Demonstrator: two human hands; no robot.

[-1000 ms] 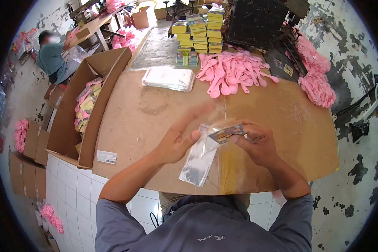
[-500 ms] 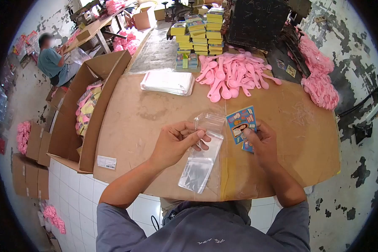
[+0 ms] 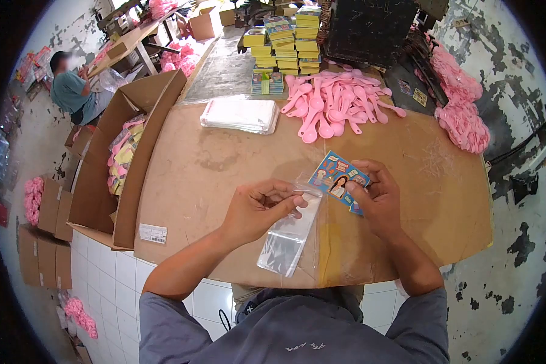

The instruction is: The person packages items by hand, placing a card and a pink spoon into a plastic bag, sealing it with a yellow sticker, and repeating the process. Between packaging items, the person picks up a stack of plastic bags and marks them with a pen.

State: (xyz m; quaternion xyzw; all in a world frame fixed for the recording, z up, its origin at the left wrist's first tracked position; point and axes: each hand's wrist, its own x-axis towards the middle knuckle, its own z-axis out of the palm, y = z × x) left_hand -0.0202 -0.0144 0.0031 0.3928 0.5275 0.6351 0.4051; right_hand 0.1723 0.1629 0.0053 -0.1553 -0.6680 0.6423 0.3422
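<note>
Here the left hand (image 3: 258,206) pinches the clear bag (image 3: 288,233) at its mouth. The right hand (image 3: 375,197) grips a printed card (image 3: 335,181) (tilted), just beside it, above the worktop (image 3: 212,164).

I log a slate-grey short-sleeved shirt (image 3: 297,324), plain fabric, with a small line of pale lettering (image 3: 301,347) on the front. The sleeves (image 3: 164,318) end above the elbows. Forearms (image 3: 188,264), left hand (image 3: 258,209) and right hand (image 3: 376,197) are uncovered.
</note>
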